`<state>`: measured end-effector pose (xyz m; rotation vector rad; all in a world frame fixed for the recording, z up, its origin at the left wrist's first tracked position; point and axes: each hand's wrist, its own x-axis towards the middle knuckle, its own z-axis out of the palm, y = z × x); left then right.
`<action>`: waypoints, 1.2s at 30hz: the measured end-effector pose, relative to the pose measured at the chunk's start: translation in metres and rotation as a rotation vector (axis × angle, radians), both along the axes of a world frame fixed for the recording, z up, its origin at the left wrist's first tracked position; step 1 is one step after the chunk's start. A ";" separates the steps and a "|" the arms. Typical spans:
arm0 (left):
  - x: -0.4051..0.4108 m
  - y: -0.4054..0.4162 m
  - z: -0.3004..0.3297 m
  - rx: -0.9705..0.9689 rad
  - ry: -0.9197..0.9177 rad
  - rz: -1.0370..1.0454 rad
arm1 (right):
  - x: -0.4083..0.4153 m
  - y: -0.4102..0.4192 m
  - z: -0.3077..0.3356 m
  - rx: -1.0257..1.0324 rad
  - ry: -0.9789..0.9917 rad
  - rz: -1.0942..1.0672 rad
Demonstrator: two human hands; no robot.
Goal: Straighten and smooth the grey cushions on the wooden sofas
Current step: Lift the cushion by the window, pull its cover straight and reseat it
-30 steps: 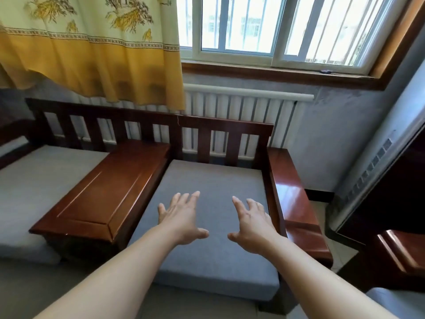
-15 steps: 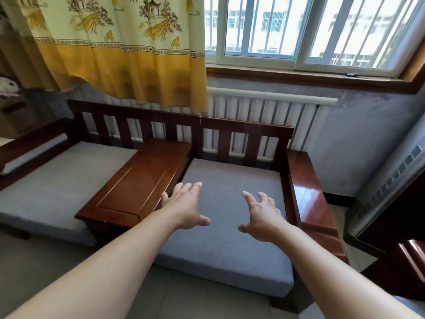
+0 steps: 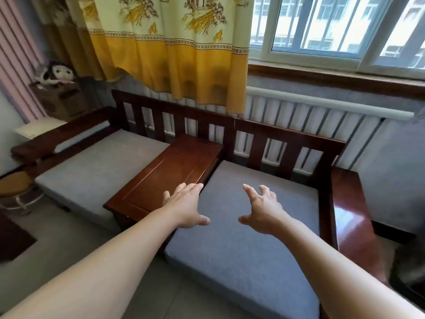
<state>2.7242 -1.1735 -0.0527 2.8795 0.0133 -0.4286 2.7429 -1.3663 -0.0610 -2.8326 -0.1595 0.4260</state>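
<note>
A dark wooden sofa [image 3: 287, 137] with a slatted back stands under the window. A grey cushion [image 3: 241, 256] fills its right seat, and a second grey cushion [image 3: 99, 166] fills the left seat. Between them lies a flat wooden console [image 3: 165, 176]. My left hand [image 3: 186, 203] hovers palm down with straight fingers over the right cushion's left edge, beside the console. My right hand [image 3: 262, 208] hovers over the middle of the same cushion, fingers spread and slightly bent. Neither hand holds anything.
A polished right armrest [image 3: 349, 217] borders the cushion. A white radiator [image 3: 322, 125] and a yellow curtain [image 3: 170, 49] hang behind the sofa. At far left stand a round stool [image 3: 16, 187], a stuffed toy [image 3: 57, 72] on a cabinet, and a white pad [image 3: 39, 130].
The view has swung left, bringing the left cushion, stool and toy into sight. Both hands stay stretched out over the right cushion, the left now nearer the console's edge.
</note>
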 end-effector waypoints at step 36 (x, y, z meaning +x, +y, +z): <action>0.155 0.392 -0.008 0.036 0.083 0.497 | 0.245 0.430 -0.023 0.018 0.052 0.496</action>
